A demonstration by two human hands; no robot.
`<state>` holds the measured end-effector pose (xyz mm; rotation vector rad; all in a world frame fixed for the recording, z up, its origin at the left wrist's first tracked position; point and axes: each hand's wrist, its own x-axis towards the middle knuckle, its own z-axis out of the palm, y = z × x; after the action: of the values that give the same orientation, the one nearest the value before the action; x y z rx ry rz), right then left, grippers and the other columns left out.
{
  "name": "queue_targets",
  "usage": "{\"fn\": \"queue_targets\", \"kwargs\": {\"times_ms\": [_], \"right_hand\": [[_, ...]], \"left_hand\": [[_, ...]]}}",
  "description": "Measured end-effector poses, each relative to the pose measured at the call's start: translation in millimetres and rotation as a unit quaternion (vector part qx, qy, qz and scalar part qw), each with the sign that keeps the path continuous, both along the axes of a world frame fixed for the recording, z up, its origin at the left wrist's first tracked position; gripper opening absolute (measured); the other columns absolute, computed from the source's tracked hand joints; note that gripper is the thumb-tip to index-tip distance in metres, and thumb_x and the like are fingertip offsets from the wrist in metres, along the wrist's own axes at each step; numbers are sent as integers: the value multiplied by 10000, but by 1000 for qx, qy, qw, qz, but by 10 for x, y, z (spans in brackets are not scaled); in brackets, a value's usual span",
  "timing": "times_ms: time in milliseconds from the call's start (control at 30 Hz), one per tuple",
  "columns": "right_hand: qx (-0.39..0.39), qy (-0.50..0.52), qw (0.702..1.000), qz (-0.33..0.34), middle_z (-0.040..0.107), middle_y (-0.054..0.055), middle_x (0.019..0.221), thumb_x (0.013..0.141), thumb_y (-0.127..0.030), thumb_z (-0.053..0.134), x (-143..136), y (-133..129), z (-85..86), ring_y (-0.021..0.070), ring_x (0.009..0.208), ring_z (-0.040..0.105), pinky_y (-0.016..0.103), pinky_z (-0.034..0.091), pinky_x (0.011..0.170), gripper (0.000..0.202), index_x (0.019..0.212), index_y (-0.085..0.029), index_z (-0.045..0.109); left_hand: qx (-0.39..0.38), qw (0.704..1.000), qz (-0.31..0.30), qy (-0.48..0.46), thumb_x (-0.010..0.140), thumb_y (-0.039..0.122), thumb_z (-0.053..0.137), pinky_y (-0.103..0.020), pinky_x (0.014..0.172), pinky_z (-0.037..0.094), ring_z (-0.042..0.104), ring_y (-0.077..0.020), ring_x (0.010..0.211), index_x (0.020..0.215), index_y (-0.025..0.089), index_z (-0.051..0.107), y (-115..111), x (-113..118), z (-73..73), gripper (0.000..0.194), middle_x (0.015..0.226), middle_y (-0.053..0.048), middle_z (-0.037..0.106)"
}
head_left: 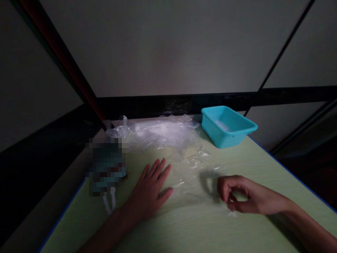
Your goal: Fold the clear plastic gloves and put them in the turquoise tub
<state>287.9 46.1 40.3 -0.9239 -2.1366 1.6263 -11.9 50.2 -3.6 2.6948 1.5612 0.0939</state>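
Note:
A thin, clear plastic bag or sheet (196,161) is spread over the pale green table, and its outline is hard to make out. My left hand (151,191) lies flat with fingers spread at the left side of this plastic. On the right, my right hand (247,195) is curled with thumb and fingertips pinched together. A small crumpled bit of clear plastic (232,213) pokes out below those fingertips. Behind both hands lies a bunched heap of clear plastic (163,133) along the back edge of the table.
A turquoise plastic basin (229,140) stands at the table's back right, with something whitish inside it. At the left edge is a pixelated teal item (107,168) with white straps (106,203). Light cabinet panels (171,49) rise directly behind the table (184,232).

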Motion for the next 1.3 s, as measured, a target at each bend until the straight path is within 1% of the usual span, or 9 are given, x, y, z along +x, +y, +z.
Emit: {"fn": "queue_targets", "kwargs": {"times_ms": [167, 367, 467, 533, 633, 733, 833, 1000, 1300], "right_hand": [[-26, -26, 998, 53, 527, -12, 715, 593, 65, 461, 130, 27, 38, 86, 620, 513, 205, 402, 556, 272, 762, -135, 535], [-20, -16, 999, -32, 505, -18, 667, 741, -143, 576, 103, 61, -3, 92, 570, 516, 209, 407, 502, 103, 741, -154, 473], [36, -29, 998, -34, 518, -10, 654, 764, -220, 593, 29, 41, -8, 107, 588, 536, 227, 435, 528, 140, 699, -157, 485], [118, -11, 991, -61, 567, 31, 759, 806, -270, 553, -51, 7, -16, 137, 702, 568, 263, 475, 620, 124, 760, -157, 529], [284, -59, 953, -90, 500, 122, 1186, 852, -348, 486, -184, -67, -82, 209, 1085, 484, 365, 415, 907, 331, 1120, -155, 494], [399, -188, 896, -45, 204, 173, 1423, 813, -502, 483, -256, -128, -219, 272, 1294, 214, 420, 277, 1030, 756, 1374, -86, 193], [454, -263, 851, -26, 86, 202, 1438, 776, -623, 425, -232, -145, -361, 299, 1316, 105, 445, 230, 1045, 929, 1386, -13, 81], [495, -328, 804, -42, 115, 209, 1426, 758, -678, 375, -99, -156, -479, 295, 1311, 131, 443, 267, 1025, 963, 1382, -4, 86], [512, -346, 781, -92, 119, 196, 1428, 711, -718, 390, -9, -223, -548, 324, 1305, 129, 457, 292, 1011, 1025, 1385, -15, 69]], "left_hand": [[3, 1000, 0, 0, 856, 447, 376, -483, 1035, 192, 152, -262, 1320, 1365, 189, 248, -5, -5, -7, 585, 1446, -91, 196], [12, 1000, -3, -6, 853, 450, 384, -485, 1034, 191, 162, -263, 1318, 1363, 190, 253, 3, -11, -18, 587, 1443, -95, 206], [10, 1000, -1, -7, 851, 448, 390, -482, 1035, 190, 169, -263, 1317, 1362, 189, 258, 1, -7, -10, 587, 1441, -94, 212], [8, 1000, 1, -7, 851, 453, 389, -479, 1037, 188, 168, -263, 1317, 1361, 190, 260, -3, -1, -4, 588, 1442, -93, 209], [8, 1000, 3, -3, 851, 455, 387, -475, 1038, 188, 159, -264, 1318, 1364, 181, 253, -1, 10, 2, 597, 1445, -99, 194], [8, 1000, 2, 6, 851, 446, 388, -478, 1035, 196, 153, -267, 1319, 1369, 179, 240, 11, 17, 10, 601, 1445, -102, 187], [8, 1000, -3, 17, 857, 451, 372, -486, 1029, 205, 150, -270, 1319, 1370, 181, 237, 15, 16, 22, 595, 1445, -99, 184], [10, 1000, -9, 28, 864, 488, 326, -487, 1032, 195, 130, -272, 1322, 1372, 170, 232, 4, 8, 27, 607, 1446, -98, 171], [-6, 999, 3, 37, 855, 481, 351, -491, 1037, 175, 105, -289, 1323, 1371, 171, 236, -1, 19, 51, 613, 1451, -97, 154]]}}
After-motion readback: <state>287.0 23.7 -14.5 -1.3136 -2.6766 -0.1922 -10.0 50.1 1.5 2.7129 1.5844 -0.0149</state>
